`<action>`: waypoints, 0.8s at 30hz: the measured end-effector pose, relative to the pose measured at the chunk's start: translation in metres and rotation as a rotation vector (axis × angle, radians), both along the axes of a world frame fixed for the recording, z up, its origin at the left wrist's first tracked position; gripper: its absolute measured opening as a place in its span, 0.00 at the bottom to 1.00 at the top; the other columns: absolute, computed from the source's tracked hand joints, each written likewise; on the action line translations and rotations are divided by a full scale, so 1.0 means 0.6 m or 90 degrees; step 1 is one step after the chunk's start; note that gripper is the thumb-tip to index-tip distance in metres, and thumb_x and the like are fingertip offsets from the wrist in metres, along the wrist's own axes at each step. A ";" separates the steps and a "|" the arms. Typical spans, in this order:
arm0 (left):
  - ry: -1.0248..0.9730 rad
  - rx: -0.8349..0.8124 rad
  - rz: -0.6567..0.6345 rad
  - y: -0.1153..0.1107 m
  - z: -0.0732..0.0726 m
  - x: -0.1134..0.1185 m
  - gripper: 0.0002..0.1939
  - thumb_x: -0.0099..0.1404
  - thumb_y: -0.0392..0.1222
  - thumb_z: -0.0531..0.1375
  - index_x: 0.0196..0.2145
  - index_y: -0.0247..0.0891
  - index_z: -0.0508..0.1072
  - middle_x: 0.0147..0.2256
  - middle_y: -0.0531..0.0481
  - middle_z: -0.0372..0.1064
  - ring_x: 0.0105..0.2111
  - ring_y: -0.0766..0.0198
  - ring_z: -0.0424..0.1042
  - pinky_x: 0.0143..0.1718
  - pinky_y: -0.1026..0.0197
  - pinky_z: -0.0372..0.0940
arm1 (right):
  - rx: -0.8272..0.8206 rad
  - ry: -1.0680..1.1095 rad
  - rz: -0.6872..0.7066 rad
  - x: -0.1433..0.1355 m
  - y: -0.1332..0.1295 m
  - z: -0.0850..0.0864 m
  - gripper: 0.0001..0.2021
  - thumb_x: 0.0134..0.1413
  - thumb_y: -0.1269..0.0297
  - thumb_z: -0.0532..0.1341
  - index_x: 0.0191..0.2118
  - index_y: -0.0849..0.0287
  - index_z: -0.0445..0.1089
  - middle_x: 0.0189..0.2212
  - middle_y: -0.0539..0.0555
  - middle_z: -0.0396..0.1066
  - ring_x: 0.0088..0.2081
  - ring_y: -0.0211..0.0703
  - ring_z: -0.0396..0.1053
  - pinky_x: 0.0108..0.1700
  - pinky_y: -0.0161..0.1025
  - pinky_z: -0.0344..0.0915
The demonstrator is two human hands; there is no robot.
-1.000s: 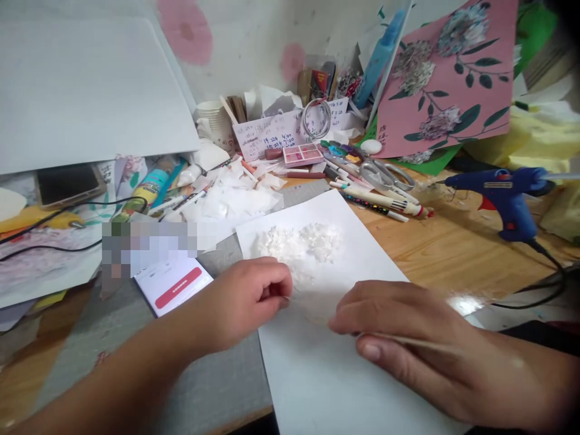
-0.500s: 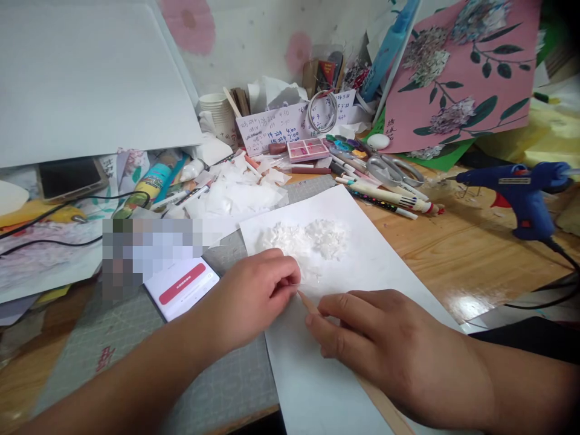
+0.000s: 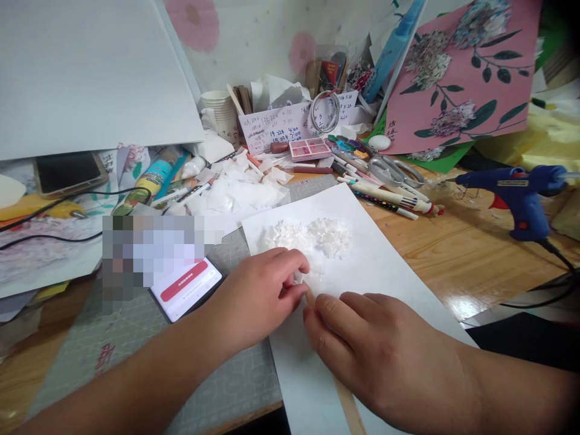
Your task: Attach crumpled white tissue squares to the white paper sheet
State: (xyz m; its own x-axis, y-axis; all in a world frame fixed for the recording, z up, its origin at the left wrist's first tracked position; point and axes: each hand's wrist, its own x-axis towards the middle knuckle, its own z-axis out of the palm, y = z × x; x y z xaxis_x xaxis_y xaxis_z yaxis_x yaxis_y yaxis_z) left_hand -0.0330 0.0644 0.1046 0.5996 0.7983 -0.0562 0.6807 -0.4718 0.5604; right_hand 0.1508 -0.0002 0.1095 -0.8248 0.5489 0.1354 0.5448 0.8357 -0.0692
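Observation:
A white sheet (image 3: 389, 290) lies under my hands, with ruffled clusters of thin white paper petals (image 3: 330, 237) on its upper part. My left hand (image 3: 272, 290) is closed just below the clusters, its thumb and forefinger pinching a small piece of thin white paper (image 3: 299, 277), mostly hidden by the fingers. My right hand (image 3: 376, 344) grips a flat pale wooden stick (image 3: 348, 406). The stick's narrow tip touches or nearly touches the left fingertips, while its other end runs below the palm towards the near edge.
Left lies a lit phone (image 3: 188, 287) on a grey cutting mat (image 3: 217, 393). Loose white paper scraps (image 3: 240, 192), pens, scissors (image 3: 396, 171) and a pink palette (image 3: 310, 150) crowd the back. A blue glue gun (image 3: 525, 196) stands right, near a pink flower picture (image 3: 462, 78).
Both hands have shifted slightly; the left thumb and forefinger have parted a little round the paper. The stick has turned steeper in the right hand, its tip still by the left fingers.

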 end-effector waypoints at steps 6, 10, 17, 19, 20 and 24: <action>0.025 0.045 -0.024 0.000 -0.007 0.002 0.05 0.60 0.32 0.53 0.28 0.38 0.64 0.28 0.56 0.61 0.27 0.69 0.59 0.27 0.64 0.52 | 0.038 0.006 -0.005 -0.007 -0.001 0.000 0.10 0.52 0.72 0.56 0.40 0.66 0.70 0.31 0.58 0.68 0.23 0.47 0.64 0.17 0.42 0.61; 0.036 0.046 -0.026 0.002 -0.005 0.000 0.06 0.59 0.31 0.52 0.26 0.38 0.61 0.27 0.56 0.59 0.26 0.69 0.57 0.26 0.64 0.51 | 0.046 0.010 -0.012 -0.007 -0.003 0.001 0.11 0.51 0.72 0.57 0.41 0.66 0.70 0.31 0.58 0.69 0.23 0.46 0.64 0.17 0.41 0.61; 0.057 0.041 -0.042 0.007 -0.005 0.000 0.06 0.58 0.31 0.51 0.25 0.38 0.60 0.26 0.56 0.56 0.25 0.68 0.56 0.26 0.63 0.50 | 0.026 0.022 -0.018 -0.002 -0.005 0.002 0.12 0.52 0.73 0.56 0.42 0.66 0.69 0.33 0.58 0.69 0.24 0.45 0.64 0.19 0.42 0.64; 0.062 0.044 -0.041 0.007 -0.004 0.000 0.07 0.59 0.31 0.51 0.25 0.38 0.60 0.25 0.56 0.56 0.25 0.68 0.55 0.25 0.63 0.50 | 0.034 0.022 -0.015 -0.002 -0.005 0.001 0.11 0.52 0.73 0.55 0.41 0.66 0.69 0.34 0.59 0.69 0.24 0.46 0.64 0.19 0.42 0.63; 0.066 0.046 -0.042 0.006 -0.003 -0.001 0.07 0.60 0.32 0.51 0.25 0.38 0.60 0.25 0.56 0.56 0.25 0.68 0.56 0.26 0.63 0.50 | 0.039 0.020 -0.015 -0.003 -0.004 0.000 0.11 0.53 0.73 0.55 0.41 0.66 0.69 0.33 0.59 0.69 0.23 0.46 0.64 0.18 0.42 0.63; 0.083 0.053 -0.041 0.004 -0.002 -0.003 0.07 0.60 0.32 0.51 0.25 0.38 0.60 0.25 0.56 0.55 0.25 0.68 0.56 0.26 0.63 0.50 | 0.047 0.017 -0.021 -0.006 -0.004 -0.002 0.10 0.51 0.74 0.56 0.40 0.66 0.70 0.30 0.58 0.68 0.22 0.47 0.63 0.16 0.41 0.60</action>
